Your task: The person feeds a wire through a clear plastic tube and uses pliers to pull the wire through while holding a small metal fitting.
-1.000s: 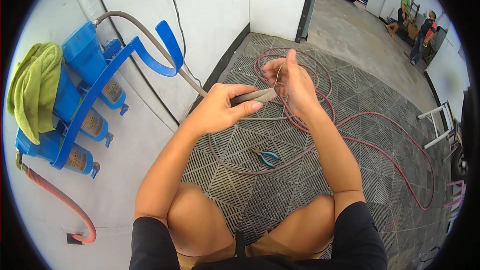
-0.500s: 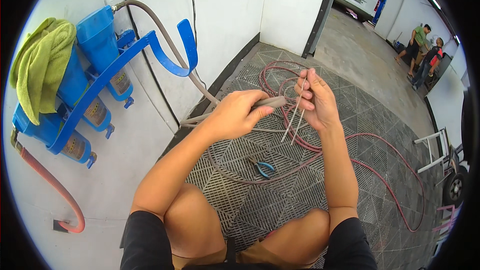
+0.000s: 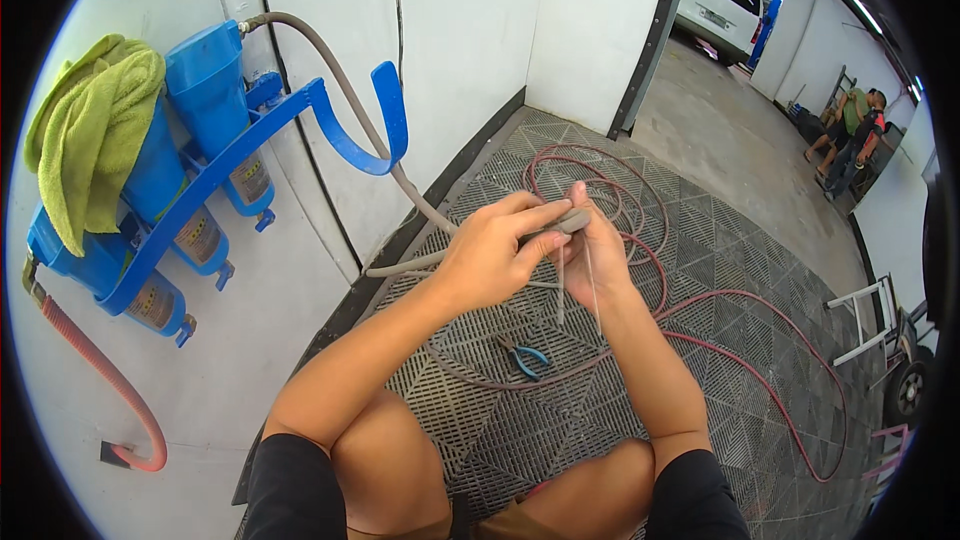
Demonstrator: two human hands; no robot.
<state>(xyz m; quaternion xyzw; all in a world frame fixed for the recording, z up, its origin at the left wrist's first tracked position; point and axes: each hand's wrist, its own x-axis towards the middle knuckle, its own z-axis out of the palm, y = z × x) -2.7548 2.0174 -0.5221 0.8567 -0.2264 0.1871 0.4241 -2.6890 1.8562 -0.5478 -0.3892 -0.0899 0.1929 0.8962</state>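
My left hand (image 3: 492,252) is closed round a grey hose (image 3: 573,222), whose cut end sticks out past the fingers. My right hand (image 3: 602,262) meets it from the other side, thumb up by the hose end. A thin bent wire (image 3: 593,290) is in my right hand, its two legs hanging down below the fingers. Where the wire sits against the hose is hidden by my fingers. On the floor mat beneath my hands lie pliers (image 3: 527,358) with blue handles.
Blue filter housings (image 3: 205,75) hang on the left wall with a blue bracket hook (image 3: 388,120) and a green towel (image 3: 95,130). Red hose (image 3: 745,360) loops over the dark grated mat (image 3: 720,250). Two people (image 3: 850,135) and a white vehicle (image 3: 722,2) are far right.
My right hand has moved left and down with the wire, up against the hose end in my left hand. The hands were apart before. In the distance, the two people have shifted.
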